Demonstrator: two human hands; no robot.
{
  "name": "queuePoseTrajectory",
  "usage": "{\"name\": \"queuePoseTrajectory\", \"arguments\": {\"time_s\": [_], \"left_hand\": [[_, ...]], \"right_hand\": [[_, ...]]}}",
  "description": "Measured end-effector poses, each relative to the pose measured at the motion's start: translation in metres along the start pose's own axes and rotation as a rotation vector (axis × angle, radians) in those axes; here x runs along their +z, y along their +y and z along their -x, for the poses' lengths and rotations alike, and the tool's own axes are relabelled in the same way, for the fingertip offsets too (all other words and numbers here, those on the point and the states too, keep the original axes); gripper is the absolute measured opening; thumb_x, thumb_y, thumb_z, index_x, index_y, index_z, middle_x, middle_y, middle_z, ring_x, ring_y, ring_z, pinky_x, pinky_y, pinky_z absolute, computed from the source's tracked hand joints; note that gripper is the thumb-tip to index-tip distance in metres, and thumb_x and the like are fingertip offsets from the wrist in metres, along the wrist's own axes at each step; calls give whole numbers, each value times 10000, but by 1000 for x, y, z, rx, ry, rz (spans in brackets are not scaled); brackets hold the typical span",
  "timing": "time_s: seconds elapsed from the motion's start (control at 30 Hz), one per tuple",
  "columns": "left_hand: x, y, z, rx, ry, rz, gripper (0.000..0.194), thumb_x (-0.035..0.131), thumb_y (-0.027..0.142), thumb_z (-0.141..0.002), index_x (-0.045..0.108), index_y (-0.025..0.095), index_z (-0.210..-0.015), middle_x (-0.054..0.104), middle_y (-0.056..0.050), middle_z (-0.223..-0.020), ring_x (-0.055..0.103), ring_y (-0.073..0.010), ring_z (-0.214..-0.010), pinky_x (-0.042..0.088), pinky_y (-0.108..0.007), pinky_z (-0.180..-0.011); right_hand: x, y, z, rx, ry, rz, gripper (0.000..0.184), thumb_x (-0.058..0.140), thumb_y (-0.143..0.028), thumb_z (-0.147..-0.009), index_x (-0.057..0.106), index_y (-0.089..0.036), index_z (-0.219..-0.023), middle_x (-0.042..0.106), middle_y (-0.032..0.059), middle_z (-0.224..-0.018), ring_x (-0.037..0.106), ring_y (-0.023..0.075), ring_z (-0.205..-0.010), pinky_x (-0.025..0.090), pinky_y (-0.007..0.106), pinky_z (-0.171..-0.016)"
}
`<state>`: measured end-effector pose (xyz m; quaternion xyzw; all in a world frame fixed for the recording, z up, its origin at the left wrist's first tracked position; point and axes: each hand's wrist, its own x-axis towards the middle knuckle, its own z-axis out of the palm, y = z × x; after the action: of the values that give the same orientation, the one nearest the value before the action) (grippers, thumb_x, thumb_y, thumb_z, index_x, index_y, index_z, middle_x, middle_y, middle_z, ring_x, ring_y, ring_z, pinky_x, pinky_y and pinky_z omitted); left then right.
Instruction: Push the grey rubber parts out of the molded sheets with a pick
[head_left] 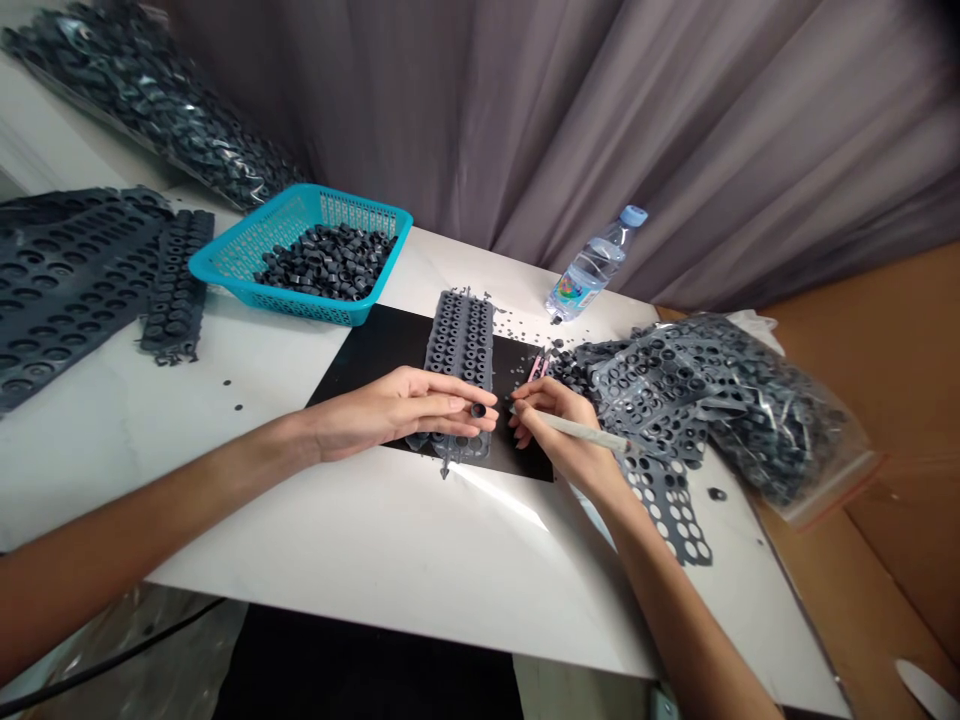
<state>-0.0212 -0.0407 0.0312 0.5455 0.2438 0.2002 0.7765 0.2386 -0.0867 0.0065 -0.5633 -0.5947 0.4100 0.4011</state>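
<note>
My left hand (405, 408) reaches in over a dark moulded rubber sheet (459, 340) with rows of round cups. Between its fingers is a small black rubber cap (478, 410), its round opening facing me. My right hand (562, 425) grips a slim, pale, pen-like tool (581, 430), whose tip points left toward the cap, apart from it. What kind of tip it has is too small to make out. Under the sheet lies a black mat (367, 350). Just beyond my right fingers rests a pair of pink-handled snips (538, 366).
A blue basket (300, 305) of loose black caps stands back left, near more moulded sheets (67, 270) and a full bag (150, 100). To the right are punched sheets (667, 505), another bag (780, 420) and a water bottle (592, 268). Small black scraps dot the white table (360, 560).
</note>
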Motion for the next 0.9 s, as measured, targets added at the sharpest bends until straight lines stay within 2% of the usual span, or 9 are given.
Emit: {"name": "queuePoseTrajectory", "arguments": {"time_s": [0.13, 0.2, 0.27, 0.4, 0.47, 0.57, 0.63, 0.77, 0.9], "left_hand": [[4, 1, 0, 1, -6, -44, 336, 613, 322, -1021, 696, 219, -1329, 735, -95, -1320, 678, -243, -1267, 480, -415, -1171], [3, 5, 1, 53, 61, -124, 357, 616, 352, -1014, 691, 219, -1338, 739, -94, -1310, 694, -255, -1239, 511, -431, -1141], [-6, 14, 3, 193, 283, -305, 365, 608, 386, -1011, 699, 218, -1322, 744, -90, -1294, 724, -264, -1173, 547, -442, -1097], [-60, 35, 12, 505, 982, -932, 365, 566, 418, -1018, 683, 264, -1328, 710, -48, -1345, 701, -272, -1182, 508, -437, -1120], [-94, 40, 17, 481, 1081, -1201, 380, 488, 393, -1047, 642, 268, -1371, 659, -51, -1426, 644, -285, -1278, 459, -441, -1158], [-123, 38, 17, 383, 1035, -1470, 436, 483, 376, -1035, 571, 223, -1433, 524, -66, -1573, 429, -339, -1487, 290, -558, -1246], [-116, 34, 14, 408, 1010, -1548, 413, 480, 347, -1033, 586, 219, -1410, 527, -89, -1567, 392, -349, -1504, 258, -576, -1239], [-57, 24, -3, 574, 832, -1549, 243, 525, 303, -1023, 695, 245, -1187, 706, -83, -1286, 593, -303, -1257, 361, -513, -1143], [-5, 4, -23, 514, 386, -1325, 174, 562, 335, -1021, 685, 245, -1104, 710, -41, -1102, 647, -228, -1066, 470, -400, -995]], "right_hand": [[1, 1, 1, -4, -9, -33, 142, 670, -318, -920, 610, -194, -958, 666, 0, -778, 645, 134, -589, 564, 249, -542], [2, 0, 2, 3, -24, -49, 147, 668, -330, -929, 608, -196, -932, 671, 1, -768, 651, 137, -589, 568, 252, -545], [4, -3, 3, 13, -41, -77, 151, 661, -338, -939, 608, -199, -914, 674, -1, -750, 654, 138, -583, 570, 253, -543], [2, -11, 0, 21, -17, -151, 155, 672, -338, -926, 613, -200, -887, 684, -5, -722, 639, 126, -534, 554, 243, -516], [-2, -12, -3, 22, -17, -169, 156, 686, -334, -911, 611, -202, -874, 686, -5, -711, 632, 126, -521, 549, 244, -504], [-8, -7, -5, 16, -67, -180, 144, 687, -322, -912, 611, -204, -880, 684, -6, -722, 635, 130, -539, 550, 249, -509], [-8, 0, -2, 12, -94, -192, 131, 670, -318, -931, 615, -204, -898, 685, -4, -740, 633, 126, -549, 538, 242, -513], [0, 11, 9, 35, -70, -230, 135, 651, -331, -953, 623, -202, -926, 687, 1, -767, 638, 120, -560, 530, 236, -532], [12, 10, 18, 69, -71, -270, 120, 662, -322, -938, 636, -205, -926, 687, 5, -791, 645, 128, -601, 554, 244, -561]]}}
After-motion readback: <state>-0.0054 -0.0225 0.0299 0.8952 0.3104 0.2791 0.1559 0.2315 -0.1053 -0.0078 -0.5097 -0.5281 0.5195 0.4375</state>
